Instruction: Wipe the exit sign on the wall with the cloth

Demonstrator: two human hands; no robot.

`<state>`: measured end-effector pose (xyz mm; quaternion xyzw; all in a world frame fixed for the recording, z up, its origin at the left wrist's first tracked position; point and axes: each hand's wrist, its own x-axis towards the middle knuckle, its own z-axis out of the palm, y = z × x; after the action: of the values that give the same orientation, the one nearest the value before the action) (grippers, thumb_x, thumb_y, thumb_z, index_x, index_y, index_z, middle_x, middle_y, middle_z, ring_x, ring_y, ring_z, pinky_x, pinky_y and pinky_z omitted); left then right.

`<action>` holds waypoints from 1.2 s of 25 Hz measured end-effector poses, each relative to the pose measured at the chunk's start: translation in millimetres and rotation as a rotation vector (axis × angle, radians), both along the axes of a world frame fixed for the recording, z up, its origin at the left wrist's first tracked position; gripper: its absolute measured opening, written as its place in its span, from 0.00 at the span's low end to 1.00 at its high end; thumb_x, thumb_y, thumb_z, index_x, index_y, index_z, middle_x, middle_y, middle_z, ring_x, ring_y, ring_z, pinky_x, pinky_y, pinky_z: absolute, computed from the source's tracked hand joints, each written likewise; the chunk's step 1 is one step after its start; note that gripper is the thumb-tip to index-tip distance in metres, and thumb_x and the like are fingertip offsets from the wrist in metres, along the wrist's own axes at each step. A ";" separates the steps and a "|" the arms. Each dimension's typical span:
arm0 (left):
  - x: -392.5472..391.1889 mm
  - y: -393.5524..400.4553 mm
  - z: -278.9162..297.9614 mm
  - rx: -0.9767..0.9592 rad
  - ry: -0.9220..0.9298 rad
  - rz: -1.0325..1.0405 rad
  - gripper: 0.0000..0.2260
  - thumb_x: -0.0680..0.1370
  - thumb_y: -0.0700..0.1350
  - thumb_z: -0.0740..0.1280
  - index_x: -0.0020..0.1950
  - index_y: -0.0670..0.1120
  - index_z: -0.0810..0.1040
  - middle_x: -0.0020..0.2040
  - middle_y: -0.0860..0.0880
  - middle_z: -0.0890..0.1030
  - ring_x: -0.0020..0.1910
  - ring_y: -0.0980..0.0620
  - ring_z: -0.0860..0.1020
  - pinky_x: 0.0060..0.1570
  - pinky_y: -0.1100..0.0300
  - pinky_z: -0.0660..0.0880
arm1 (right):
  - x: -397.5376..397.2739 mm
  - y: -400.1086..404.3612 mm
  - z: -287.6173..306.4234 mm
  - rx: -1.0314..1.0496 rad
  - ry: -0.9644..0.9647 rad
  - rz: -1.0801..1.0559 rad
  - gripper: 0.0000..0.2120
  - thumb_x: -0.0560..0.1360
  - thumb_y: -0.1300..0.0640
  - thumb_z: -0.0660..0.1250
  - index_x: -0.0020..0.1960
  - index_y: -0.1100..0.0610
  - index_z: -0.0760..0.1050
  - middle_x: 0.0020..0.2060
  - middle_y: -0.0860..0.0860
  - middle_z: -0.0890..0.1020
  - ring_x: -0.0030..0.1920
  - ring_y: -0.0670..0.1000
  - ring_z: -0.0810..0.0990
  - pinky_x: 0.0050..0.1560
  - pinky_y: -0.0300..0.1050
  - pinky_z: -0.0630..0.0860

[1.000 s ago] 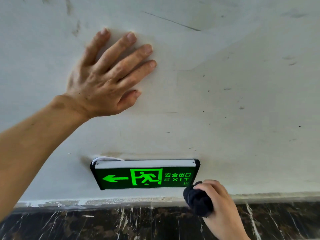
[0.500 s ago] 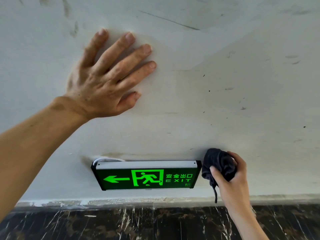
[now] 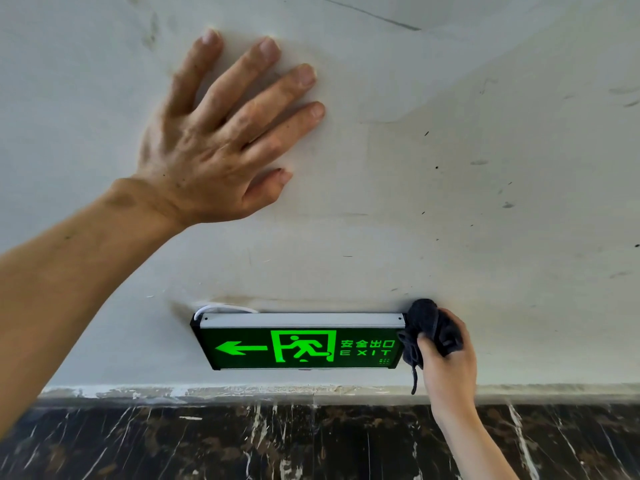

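Here one exit sign [image 3: 301, 341] is fixed low on the white wall [image 3: 485, 202], just above the grey strip where the wall meets the dark marble band [image 3: 311, 441]. The sign is green and lit, with one arrow that points left, one running figure in a frame, and the word EXIT under four Chinese characters. One thin white cable [image 3: 221, 309] curves out at its upper left corner.

There are two hands. The left hand [image 3: 214, 147] lies open and flat on the wall, well above the sign, with all five fingers spread and the forearm coming from the lower left edge. The right hand [image 3: 446, 365] is closed around one dark cloth [image 3: 429, 327], bunched into a ball. The cloth touches the right end of the sign, at its upper right corner, and also the wall beside it. One loose strand of the cloth hangs down in front of the wrist.

The wall carries many small dark specks and some grey smears.
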<state>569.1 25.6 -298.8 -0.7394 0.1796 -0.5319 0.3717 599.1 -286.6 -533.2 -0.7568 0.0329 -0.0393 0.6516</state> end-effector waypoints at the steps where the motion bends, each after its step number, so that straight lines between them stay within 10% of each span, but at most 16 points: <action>1: 0.0 -0.2 -0.1 0.001 0.000 -0.001 0.28 0.77 0.54 0.65 0.75 0.44 0.68 0.74 0.43 0.66 0.72 0.36 0.65 0.67 0.34 0.61 | 0.4 1.0 -2.3 0.037 0.041 0.002 0.18 0.73 0.68 0.65 0.56 0.49 0.74 0.53 0.51 0.80 0.53 0.52 0.78 0.57 0.50 0.74; 5: -0.7 -0.7 0.1 -0.001 0.009 0.005 0.28 0.77 0.53 0.65 0.75 0.44 0.67 0.74 0.43 0.65 0.72 0.36 0.65 0.66 0.32 0.63 | 1.0 0.3 -8.6 0.205 0.193 0.047 0.13 0.74 0.69 0.62 0.55 0.59 0.75 0.46 0.54 0.81 0.46 0.53 0.80 0.43 0.45 0.76; 13: -1.4 -2.1 -0.1 -0.004 0.003 0.018 0.28 0.78 0.54 0.64 0.76 0.44 0.67 0.74 0.43 0.65 0.71 0.36 0.66 0.65 0.32 0.64 | -9.0 -3.8 -55.8 -0.205 0.363 0.127 0.12 0.73 0.66 0.62 0.56 0.59 0.70 0.48 0.60 0.78 0.43 0.55 0.77 0.37 0.46 0.72; 24: -2.6 -3.9 0.5 0.002 -0.001 0.040 0.28 0.78 0.54 0.63 0.76 0.44 0.66 0.73 0.43 0.65 0.70 0.36 0.67 0.65 0.32 0.65 | -10.9 3.7 -78.9 -0.405 0.394 0.136 0.09 0.73 0.69 0.61 0.51 0.59 0.70 0.50 0.59 0.74 0.47 0.59 0.75 0.50 0.53 0.72; 30: -2.4 -3.5 1.0 -0.001 -0.009 0.044 0.28 0.78 0.54 0.63 0.76 0.45 0.66 0.73 0.44 0.65 0.70 0.36 0.67 0.65 0.32 0.64 | -21.0 -8.2 -96.2 -0.255 0.813 0.070 0.13 0.69 0.68 0.67 0.52 0.60 0.75 0.43 0.59 0.80 0.45 0.62 0.79 0.54 0.60 0.77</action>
<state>566.7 22.1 -297.9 -0.7410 0.1614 -0.5268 0.3838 578.0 -294.7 -629.4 -0.7861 0.2563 0.2805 0.4876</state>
